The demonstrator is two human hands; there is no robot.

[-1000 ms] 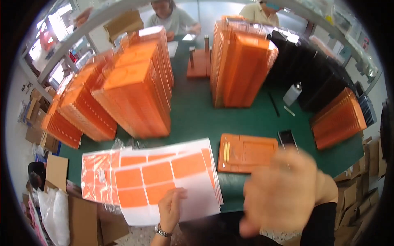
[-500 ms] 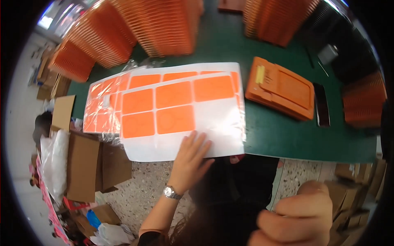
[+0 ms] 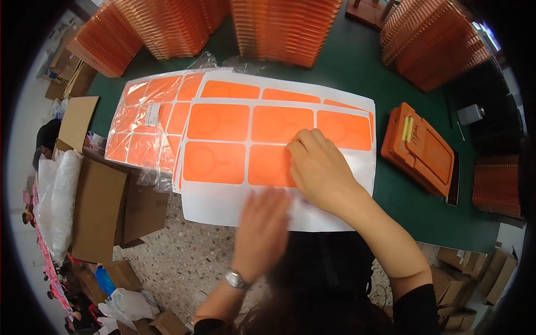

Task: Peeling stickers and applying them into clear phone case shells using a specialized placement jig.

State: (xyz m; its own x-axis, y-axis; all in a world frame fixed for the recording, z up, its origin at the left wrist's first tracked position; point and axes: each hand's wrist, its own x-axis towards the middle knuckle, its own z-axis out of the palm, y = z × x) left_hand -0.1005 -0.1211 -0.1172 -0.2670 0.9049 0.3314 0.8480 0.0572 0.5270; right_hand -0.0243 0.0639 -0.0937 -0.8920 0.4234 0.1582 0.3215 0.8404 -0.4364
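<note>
A white backing sheet with large orange rectangular stickers lies on top of other such sheets at the table's near edge. My right hand is closed, its curled fingertips at the right side of the lower middle sticker, covering that edge. Whether the sticker's edge is lifted is hidden. My left hand, blurred and with its fingers stretched out, is over the sheet's front margin, below the same sticker. A silver watch is on the left wrist.
Clear plastic wrap covers more sticker sheets at left. Tall stacks of orange plastic pieces line the back of the green table. An orange lidded case sits at right beside a dark phone-like slab. Open cardboard boxes stand at left.
My right hand has come from the lower right onto the sheet and closed at the lower middle sticker. My left hand has shifted slightly down. The view has turned a little.
</note>
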